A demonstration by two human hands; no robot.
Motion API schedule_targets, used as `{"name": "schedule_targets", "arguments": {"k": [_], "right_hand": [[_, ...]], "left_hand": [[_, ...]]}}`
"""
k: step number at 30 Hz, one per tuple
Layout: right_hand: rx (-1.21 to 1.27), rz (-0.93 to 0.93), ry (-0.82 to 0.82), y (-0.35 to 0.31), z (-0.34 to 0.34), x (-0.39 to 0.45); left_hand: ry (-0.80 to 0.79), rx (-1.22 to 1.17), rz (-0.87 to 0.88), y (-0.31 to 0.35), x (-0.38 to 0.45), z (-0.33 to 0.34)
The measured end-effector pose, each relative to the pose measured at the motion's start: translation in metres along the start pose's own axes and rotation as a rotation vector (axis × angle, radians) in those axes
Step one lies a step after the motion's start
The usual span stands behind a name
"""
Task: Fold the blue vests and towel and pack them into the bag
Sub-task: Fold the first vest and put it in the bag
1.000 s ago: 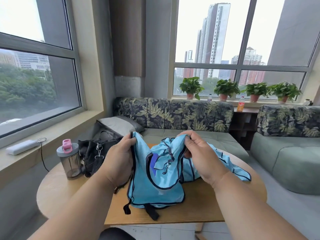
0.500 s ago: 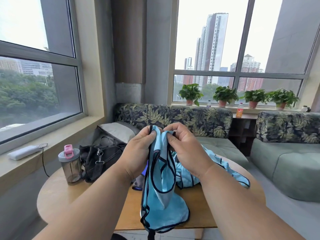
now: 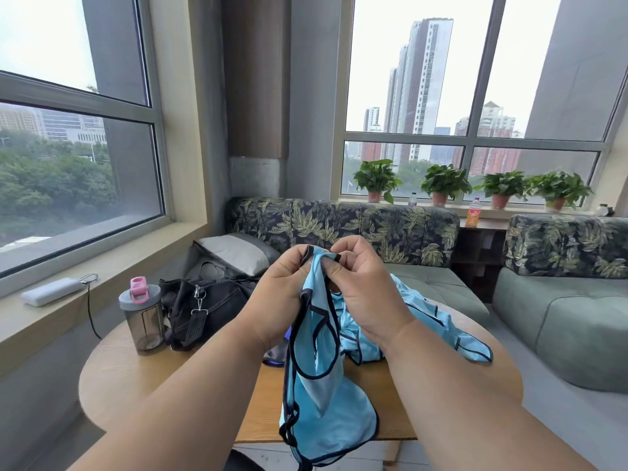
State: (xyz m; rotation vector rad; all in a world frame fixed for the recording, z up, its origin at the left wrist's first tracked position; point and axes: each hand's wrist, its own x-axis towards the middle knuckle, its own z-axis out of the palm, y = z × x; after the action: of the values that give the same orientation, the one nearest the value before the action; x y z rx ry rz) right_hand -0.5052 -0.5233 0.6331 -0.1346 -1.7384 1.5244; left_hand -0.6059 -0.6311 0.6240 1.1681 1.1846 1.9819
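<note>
A light blue vest (image 3: 323,396) with dark trim hangs above the wooden table (image 3: 136,379). My left hand (image 3: 282,294) and my right hand (image 3: 360,283) pinch its top edge side by side, thumbs and fingers curled on the shoulder straps. More blue vest fabric (image 3: 431,321) lies crumpled on the table behind my right wrist. The black bag (image 3: 204,311) sits on the table's left side, beyond my left hand. A small dark and purple item (image 3: 277,355) shows under my left wrist; I cannot tell what it is.
A grey bottle with a pink lid (image 3: 142,317) stands left of the bag. A white power bank (image 3: 51,291) lies on the window sill. A leaf-patterned sofa (image 3: 339,229) runs behind the table, with a green seat (image 3: 560,317) at right.
My hands drew together and rose, gathering the vest's two shoulders into one spot. The vest went from spread wide to hanging narrow and doubled over the table's near edge.
</note>
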Motion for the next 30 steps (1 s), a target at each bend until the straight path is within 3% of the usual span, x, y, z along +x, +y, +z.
{"name": "schedule_targets", "arguments": {"k": [6,17,21,30], "right_hand": [[-0.154,-0.04,0.169,0.005,-0.002,-0.001],[-0.195,0.043,0.105,0.013,-0.013,-0.006],[-0.35,-0.005,0.102,0.009,-0.018,-0.007],[-0.402,-0.038,0.123,0.004,-0.014,-0.024]], "left_hand": [[0.009,-0.031,-0.021,-0.006,-0.003,-0.002],[-0.082,-0.173,-0.18,-0.008,-0.007,-0.007],[-0.093,-0.149,-0.202,-0.006,-0.01,-0.006],[0.185,-0.178,-0.123,-0.007,-0.014,0.008]]}}
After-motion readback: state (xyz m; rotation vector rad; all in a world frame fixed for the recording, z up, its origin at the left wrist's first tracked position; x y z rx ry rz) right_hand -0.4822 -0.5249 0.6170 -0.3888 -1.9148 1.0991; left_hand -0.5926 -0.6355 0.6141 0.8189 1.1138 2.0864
